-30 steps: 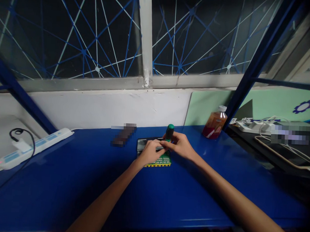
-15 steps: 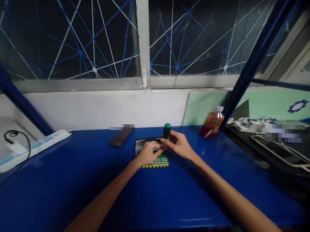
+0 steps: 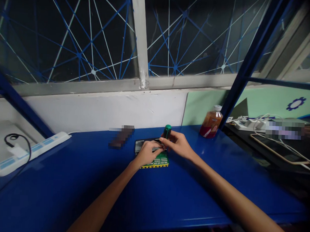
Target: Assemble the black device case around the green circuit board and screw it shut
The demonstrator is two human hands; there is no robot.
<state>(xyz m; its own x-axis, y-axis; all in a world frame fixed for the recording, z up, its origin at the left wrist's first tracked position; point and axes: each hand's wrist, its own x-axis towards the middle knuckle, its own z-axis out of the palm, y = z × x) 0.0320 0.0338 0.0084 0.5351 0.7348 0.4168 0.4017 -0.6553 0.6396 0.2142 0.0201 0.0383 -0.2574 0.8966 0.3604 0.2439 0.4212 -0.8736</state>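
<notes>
A screwdriver (image 3: 167,131) with a black handle and green end cap stands nearly upright, and the fingers of my right hand (image 3: 179,144) are closed around its lower handle. Under it lies a green circuit board (image 3: 161,160) with a yellow-edged front strip and a dark grey housing (image 3: 139,145) along its back. My left hand (image 3: 147,152) rests over the board, thumb and fingertips drawn together beside the screwdriver's shaft. What those fingertips pinch is too small to make out. The screwdriver's tip is hidden by my fingers.
A blue table (image 3: 141,201) carries the work. At left lies a white power strip (image 3: 31,155) with a black cable. Behind the board is a blurred dark object (image 3: 122,136). A drink bottle (image 3: 211,122) stands back right, near cables and a phone (image 3: 279,148).
The view has shifted slightly. The screwdriver leans a touch differently between my right fingers; both hands stay in the same place on the board.
</notes>
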